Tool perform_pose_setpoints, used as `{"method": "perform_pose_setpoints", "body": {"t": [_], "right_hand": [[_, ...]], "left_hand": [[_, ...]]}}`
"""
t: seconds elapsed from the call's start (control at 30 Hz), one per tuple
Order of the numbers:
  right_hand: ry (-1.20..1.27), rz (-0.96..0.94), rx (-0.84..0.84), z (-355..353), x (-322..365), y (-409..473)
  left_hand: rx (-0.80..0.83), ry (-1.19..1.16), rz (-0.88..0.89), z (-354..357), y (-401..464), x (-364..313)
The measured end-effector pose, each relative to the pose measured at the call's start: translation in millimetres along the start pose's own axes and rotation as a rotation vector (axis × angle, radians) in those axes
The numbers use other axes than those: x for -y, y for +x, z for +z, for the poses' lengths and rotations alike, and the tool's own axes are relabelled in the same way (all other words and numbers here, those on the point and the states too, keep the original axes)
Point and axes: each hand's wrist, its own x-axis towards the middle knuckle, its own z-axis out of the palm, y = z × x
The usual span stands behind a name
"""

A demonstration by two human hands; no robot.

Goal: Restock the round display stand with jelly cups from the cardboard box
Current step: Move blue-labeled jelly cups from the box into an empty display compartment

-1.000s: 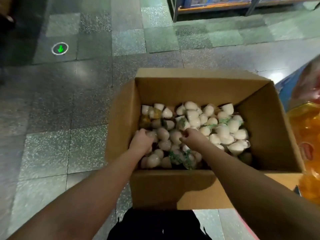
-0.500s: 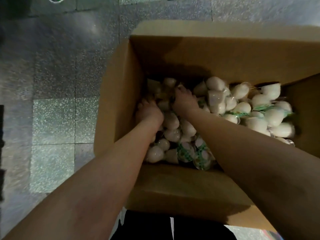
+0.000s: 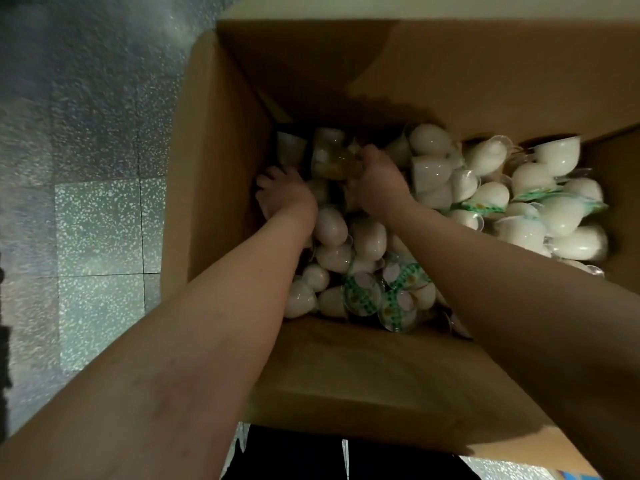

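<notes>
Both hands down in the box (image 3: 214,161), buried in the cups (image 3: 429,174) piled on its bottom. Left hand (image 3: 285,194) by the box's left wall, fingers curled into the pile; grip unclear. Right hand (image 3: 379,181) mid-box, fingers closed on a yellowish cup (image 3: 332,161). Box sits on speckled floor (image 3: 100,230).

Both hands deep in cardboard box (image 3: 214,188), left hand (image 3: 285,194), right hand (image 3: 379,183) among jelly cups (image 3: 540,202)
</notes>
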Motion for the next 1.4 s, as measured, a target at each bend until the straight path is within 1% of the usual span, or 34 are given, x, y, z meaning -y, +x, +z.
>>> {"method": "perform_pose_setpoints", "body": {"t": [0.1, 0.2, 0.33, 0.43, 0.57, 0.63, 0.7, 0.8, 0.93, 1.03, 1.17, 1.3, 1.4], "right_hand": [[0.167, 0.097, 0.006, -18, -14, -22], [0.204, 0.160, -0.036, -34, -26, -41], [0.406, 0.231, -0.126, -49, -37, -71], [0.536, 0.285, -0.167, -59, -38, -103], [0.758, 0.307, -0.211, -73, -29, -160], [0.837, 0.290, -0.242, -81, -17, -195], [0.855, 0.256, -0.296, -89, 1, -234], [0.793, 0.208, -0.419, -100, 29, -298], [0.704, 0.154, -0.603, -119, 56, -388], [0.644, 0.131, -0.729, -137, 65, -454], [0.557, 0.146, -0.864, -157, 61, -546], [0.534, 0.223, -0.984, -169, 40, -640], [0.529, 0.280, -1.080, -167, 16, -708]], "left_hand": [[0.015, -0.110, 0.006, 0, -4, -1], [-0.001, -0.256, 0.021, -8, -13, 6], [0.009, -0.599, 0.106, -27, -43, 17], [0.046, -0.873, 0.228, -42, -85, 30], [0.030, -1.000, 0.432, -60, -150, 59], [0.023, -1.018, 0.530, -69, -182, 77], [0.026, -1.016, 0.609, -77, -212, 95], [-0.003, -0.958, 0.718, -94, -257, 118], [-0.088, -0.996, 0.956, -120, -316, 136], [-0.008, -0.948, 1.134, -144, -366, 143], [-0.023, -0.824, 1.317, -168, -439, 128], [-0.043, -0.660, 1.473, -168, -519, 93], [0.027, -0.640, 1.585, -150, -582, 72]]}}
